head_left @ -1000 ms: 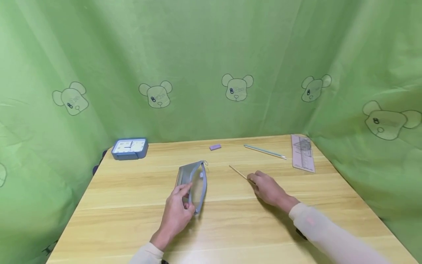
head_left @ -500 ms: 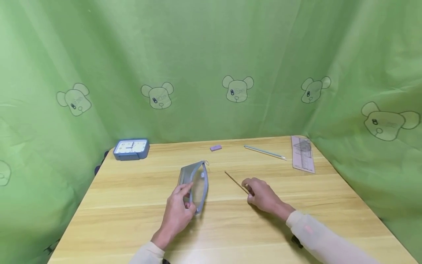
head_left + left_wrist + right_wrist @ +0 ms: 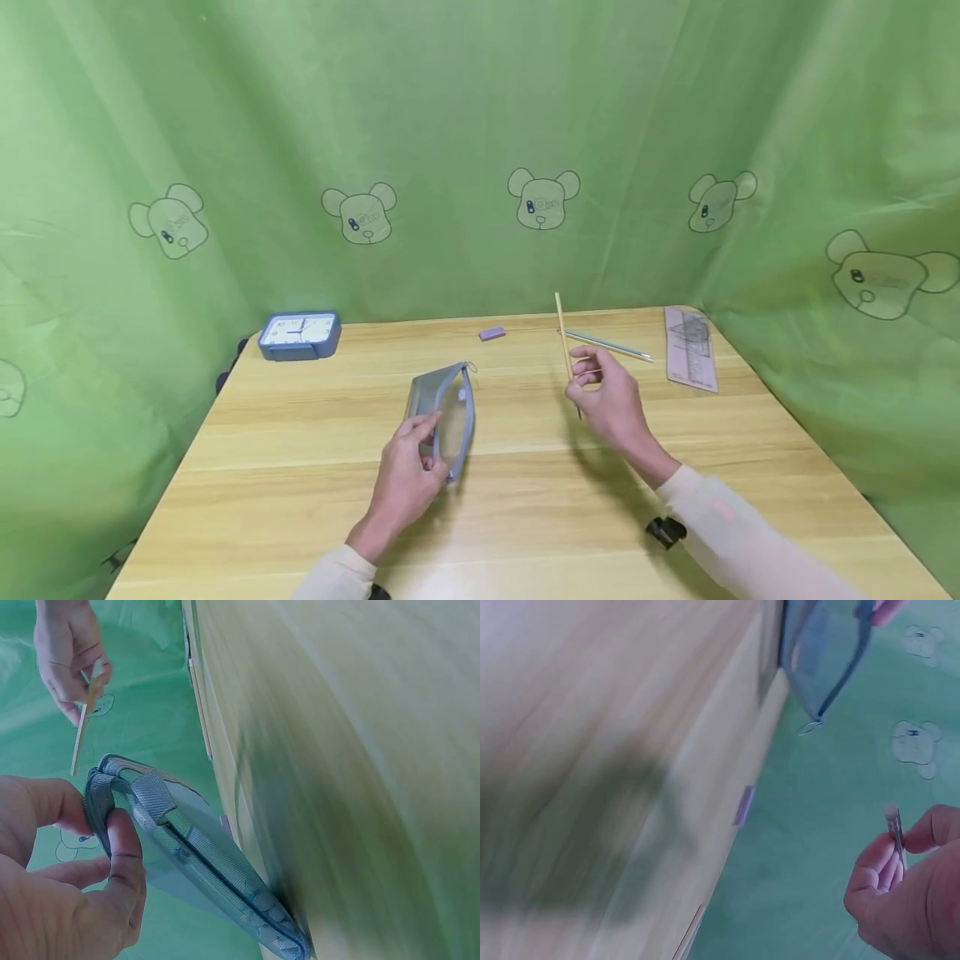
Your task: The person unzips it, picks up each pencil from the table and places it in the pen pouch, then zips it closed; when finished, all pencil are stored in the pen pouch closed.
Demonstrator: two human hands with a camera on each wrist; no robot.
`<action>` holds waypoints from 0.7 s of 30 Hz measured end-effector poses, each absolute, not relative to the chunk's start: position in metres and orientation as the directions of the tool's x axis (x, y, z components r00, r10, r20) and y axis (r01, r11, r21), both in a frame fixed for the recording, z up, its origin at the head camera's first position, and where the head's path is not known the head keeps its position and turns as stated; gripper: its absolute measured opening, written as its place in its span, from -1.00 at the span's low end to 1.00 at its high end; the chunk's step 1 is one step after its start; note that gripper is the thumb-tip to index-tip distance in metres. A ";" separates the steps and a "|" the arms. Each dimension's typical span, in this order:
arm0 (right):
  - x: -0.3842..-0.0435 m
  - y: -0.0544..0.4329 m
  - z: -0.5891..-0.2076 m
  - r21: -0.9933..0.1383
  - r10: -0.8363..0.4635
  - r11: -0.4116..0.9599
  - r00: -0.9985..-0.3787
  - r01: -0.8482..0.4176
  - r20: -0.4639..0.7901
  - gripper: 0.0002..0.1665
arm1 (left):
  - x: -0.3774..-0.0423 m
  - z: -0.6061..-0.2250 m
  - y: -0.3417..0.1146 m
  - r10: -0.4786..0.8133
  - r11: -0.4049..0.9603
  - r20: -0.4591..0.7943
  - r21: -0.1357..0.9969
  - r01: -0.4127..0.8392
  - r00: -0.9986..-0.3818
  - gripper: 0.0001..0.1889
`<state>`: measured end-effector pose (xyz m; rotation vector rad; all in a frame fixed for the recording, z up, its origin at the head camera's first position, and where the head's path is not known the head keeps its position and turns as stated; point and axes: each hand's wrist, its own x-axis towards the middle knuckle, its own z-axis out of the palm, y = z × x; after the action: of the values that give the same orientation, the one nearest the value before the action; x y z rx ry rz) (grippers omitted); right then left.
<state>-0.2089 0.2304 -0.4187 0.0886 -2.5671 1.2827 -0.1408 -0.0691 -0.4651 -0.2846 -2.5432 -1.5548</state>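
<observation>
My left hand (image 3: pixel 405 479) pinches the near end of a grey-blue zip pencil pouch (image 3: pixel 429 390), which stands on edge on the table with its mouth gaping to the right. In the left wrist view, my thumb and fingers grip the zip end of the pouch (image 3: pixel 217 859). My right hand (image 3: pixel 618 408) holds a yellow pencil (image 3: pixel 562 325) off the table, nearly upright, between thumb and fingers. The right wrist view shows one end of this pencil (image 3: pixel 892 815), with what looks like an eraser tip. A gap of table separates the pencil from the pouch.
Two pencils (image 3: pixel 611 346), one bluish and one yellow, lie at the back right. A purple eraser (image 3: pixel 492 333) lies at the back middle. Rulers in a pinkish pack (image 3: pixel 691 350) lie at the right edge, and a blue clock (image 3: pixel 300 336) stands at the back left.
My right hand has lifted the pencil off the table and turned it from lying flat to nearly upright. My left hand has stayed on the pouch.
</observation>
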 end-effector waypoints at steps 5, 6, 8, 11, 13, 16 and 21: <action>-0.200 0.218 -0.421 -0.835 0.037 0.530 -0.980 -0.148 0.197 -0.41 | -0.140 -0.465 -0.069 0.077 0.438 0.222 0.868 0.233 -0.972 -0.24; -0.197 0.214 -0.424 -0.851 0.013 0.508 -0.986 -0.134 0.164 -0.40 | -0.140 -0.465 -0.069 0.077 0.434 0.219 0.871 0.231 -0.973 -0.24; -0.190 0.204 -0.431 -0.882 -0.045 0.460 -0.995 -0.100 0.090 -0.39 | -0.140 -0.465 -0.069 0.076 0.428 0.215 0.875 0.226 -0.974 -0.23; -0.179 0.186 -0.444 -0.919 -0.129 0.394 -0.991 -0.032 -0.020 -0.38 | -0.141 -0.465 -0.068 0.076 0.417 0.208 0.882 0.221 -0.975 -0.23; -0.174 0.175 -0.450 -0.937 -0.183 0.350 -0.979 0.017 -0.086 -0.37 | -0.141 -0.465 -0.066 0.076 0.412 0.208 0.884 0.221 -0.975 -0.23; -0.169 0.158 -0.455 -0.951 -0.244 0.298 -0.957 0.080 -0.158 -0.36 | -0.140 -0.466 -0.065 0.075 0.414 0.207 0.884 0.219 -0.975 -0.22; -0.177 0.130 -0.457 -0.958 -0.273 0.229 -0.934 0.170 -0.231 -0.43 | -0.138 -0.466 -0.061 0.094 0.408 0.201 0.886 0.222 -0.975 -0.21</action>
<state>-0.1766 0.1297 -0.4567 0.1200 -2.7158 2.2050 -0.1375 -0.0607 -0.4662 -0.2857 -2.5336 -1.6226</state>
